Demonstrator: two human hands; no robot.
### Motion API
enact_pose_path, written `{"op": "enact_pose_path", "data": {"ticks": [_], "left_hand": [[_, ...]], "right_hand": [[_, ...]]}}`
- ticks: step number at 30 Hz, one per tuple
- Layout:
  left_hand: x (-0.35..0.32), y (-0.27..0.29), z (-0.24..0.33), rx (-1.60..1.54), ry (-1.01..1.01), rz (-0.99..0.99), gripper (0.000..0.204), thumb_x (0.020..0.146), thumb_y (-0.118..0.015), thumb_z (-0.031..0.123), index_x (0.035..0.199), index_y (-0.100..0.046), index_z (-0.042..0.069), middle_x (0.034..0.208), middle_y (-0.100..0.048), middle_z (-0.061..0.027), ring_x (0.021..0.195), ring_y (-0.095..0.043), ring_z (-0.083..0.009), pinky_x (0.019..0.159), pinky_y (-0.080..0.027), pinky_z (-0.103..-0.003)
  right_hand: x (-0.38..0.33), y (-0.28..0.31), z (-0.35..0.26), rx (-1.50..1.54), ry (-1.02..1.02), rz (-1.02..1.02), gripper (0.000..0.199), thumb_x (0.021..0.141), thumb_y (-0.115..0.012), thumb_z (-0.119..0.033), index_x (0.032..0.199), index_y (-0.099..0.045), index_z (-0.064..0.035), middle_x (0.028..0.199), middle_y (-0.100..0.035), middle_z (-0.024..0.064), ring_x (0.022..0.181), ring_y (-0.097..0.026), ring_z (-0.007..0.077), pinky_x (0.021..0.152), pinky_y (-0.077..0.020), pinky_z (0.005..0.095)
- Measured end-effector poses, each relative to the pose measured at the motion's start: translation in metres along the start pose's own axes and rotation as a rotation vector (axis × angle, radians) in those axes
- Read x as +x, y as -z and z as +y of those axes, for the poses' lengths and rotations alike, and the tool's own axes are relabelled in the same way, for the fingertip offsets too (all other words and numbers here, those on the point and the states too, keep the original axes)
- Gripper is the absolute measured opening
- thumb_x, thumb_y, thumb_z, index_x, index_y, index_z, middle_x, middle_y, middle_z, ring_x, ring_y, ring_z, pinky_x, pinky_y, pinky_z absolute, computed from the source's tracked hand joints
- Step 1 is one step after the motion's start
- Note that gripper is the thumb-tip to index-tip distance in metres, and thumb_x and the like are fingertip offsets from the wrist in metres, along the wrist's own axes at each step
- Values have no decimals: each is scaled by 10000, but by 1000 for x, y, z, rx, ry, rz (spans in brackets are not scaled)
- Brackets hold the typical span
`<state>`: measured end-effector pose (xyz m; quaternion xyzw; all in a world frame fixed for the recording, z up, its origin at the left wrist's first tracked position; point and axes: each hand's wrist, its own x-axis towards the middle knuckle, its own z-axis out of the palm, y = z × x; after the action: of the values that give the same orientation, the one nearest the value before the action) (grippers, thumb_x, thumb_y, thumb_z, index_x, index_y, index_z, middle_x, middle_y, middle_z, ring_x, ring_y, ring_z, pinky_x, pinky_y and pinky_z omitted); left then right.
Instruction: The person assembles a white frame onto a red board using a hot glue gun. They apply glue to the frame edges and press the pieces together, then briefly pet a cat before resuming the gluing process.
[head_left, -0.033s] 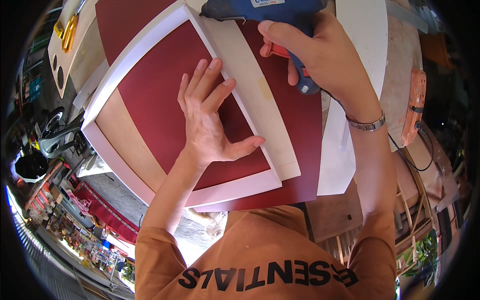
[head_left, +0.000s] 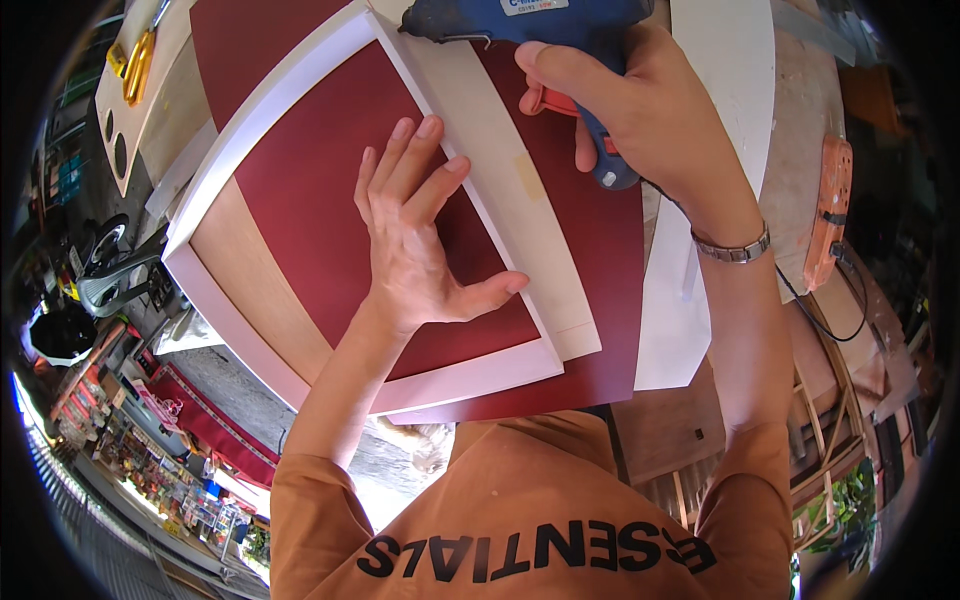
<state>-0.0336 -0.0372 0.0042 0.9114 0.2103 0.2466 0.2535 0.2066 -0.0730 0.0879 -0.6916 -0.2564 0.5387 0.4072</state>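
My left hand (head_left: 415,250) lies flat, fingers spread, on a dark red panel (head_left: 310,190) set inside a white frame (head_left: 470,375). Its thumb points toward the frame's right rail. My right hand (head_left: 640,110) grips a blue hot glue gun (head_left: 520,20) with an orange trigger, held above the frame's upper right corner, nozzle pointing left. A pale beige strip (head_left: 500,160) runs along the outside of the frame's right rail, on top of a larger dark red sheet (head_left: 600,300). A metal bracelet sits on my right wrist.
A white board (head_left: 730,70) lies to the right under the red sheet. An orange power strip (head_left: 828,210) with a black cable rests at the far right of the worn table. A yellow-handled tool (head_left: 135,65) lies on a white piece at upper left. Street-level clutter shows far below on the left.
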Motion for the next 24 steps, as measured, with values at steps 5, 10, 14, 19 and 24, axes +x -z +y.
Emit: {"op": "enact_pose_path", "data": {"ticks": [5, 10, 14, 19, 24], "left_hand": [[-1, -1, 0, 7, -9, 3, 990, 731, -736, 713, 1407, -418, 63, 1516, -383, -263, 1452, -330, -430, 1187, -149, -581], [-2, 0, 0, 3, -1, 1, 988, 731, -736, 712, 1410, -418, 69, 1514, -386, -262, 1454, -330, -421, 1187, -149, -583], [-2, -1, 0, -11, -1, 5, 988, 730, -736, 711, 1415, -417, 75, 1518, -384, -261, 1460, -325, -406, 1186, -147, -587], [-2, -1, -1, 1, -10, 1, 988, 727, -743, 703, 1416, -417, 74, 1530, -377, -265, 1462, -326, -397, 1183, -141, -593], [-2, -2, -1, -9, -17, 15, 981, 733, -743, 692, 1415, -417, 67, 1524, -387, -278, 1456, -338, -399, 1182, -140, -592]], "right_hand": [[-12, 5, 24, -40, 149, -38, 350, 874, -709, -336, 906, -707, 12, 719, -670, 58, 436, -588, 135, 392, -442, 269], [-24, 8, 31, -23, 150, -49, 348, 879, -707, -332, 912, -705, 14, 717, -667, 58, 433, -583, 132, 394, -443, 271], [-11, 5, 28, -5, 164, -36, 341, 880, -706, -330, 911, -704, 10, 716, -665, 54, 429, -575, 126, 393, -439, 273], [-10, 2, 21, 28, 121, -31, 353, 899, -725, -291, 1033, -694, 33, 802, -705, 111, 497, -594, 129, 409, -454, 251], [-32, 9, 35, -16, 114, -50, 331, 880, -703, -320, 901, -703, 11, 714, -663, 54, 429, -576, 128, 398, -442, 272]]}}
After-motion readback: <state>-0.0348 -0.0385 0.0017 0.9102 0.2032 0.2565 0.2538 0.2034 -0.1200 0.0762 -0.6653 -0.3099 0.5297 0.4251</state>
